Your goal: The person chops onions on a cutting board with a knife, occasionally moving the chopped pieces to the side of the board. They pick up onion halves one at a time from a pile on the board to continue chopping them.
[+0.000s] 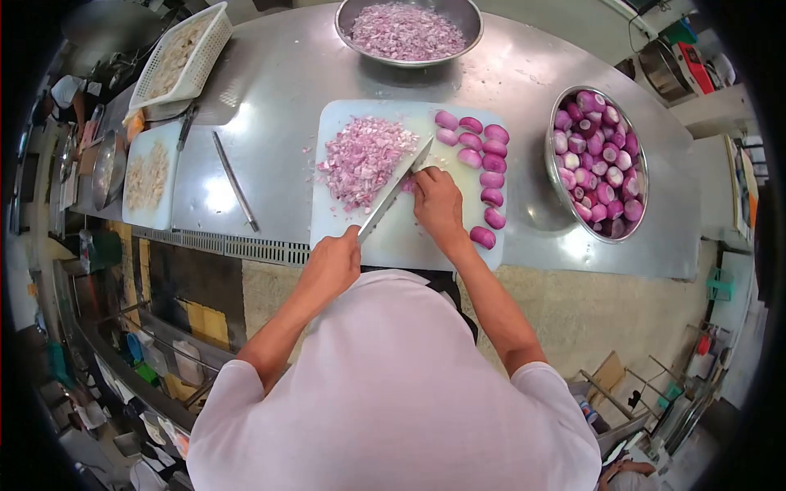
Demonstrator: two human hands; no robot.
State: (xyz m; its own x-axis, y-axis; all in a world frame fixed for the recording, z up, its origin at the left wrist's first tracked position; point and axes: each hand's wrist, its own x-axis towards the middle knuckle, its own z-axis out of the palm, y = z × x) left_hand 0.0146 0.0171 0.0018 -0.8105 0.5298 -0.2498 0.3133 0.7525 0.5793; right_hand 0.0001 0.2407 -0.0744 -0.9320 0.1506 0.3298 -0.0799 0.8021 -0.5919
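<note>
My left hand (333, 260) is closed around the handle of a kitchen knife (391, 195), whose blade slants up and away across the white cutting board (385, 245). On the board, my right hand (438, 203) has its fingers bent and pressed around a piece of red onion (408, 185) right beside the blade; the fingers partly hide it. Chopped red onion (366, 159) lies heaped left of the knife. Peeled red onion halves (494, 164) stand in rows along the board's right side.
A steel bowl of chopped onion (409, 31) stands at the back, and a bowl of peeled onions (598, 164) at right. A metal rod (235, 182), a second board (151, 176), another knife (187, 127) and a white basket (182, 57) are at left. People work farther off.
</note>
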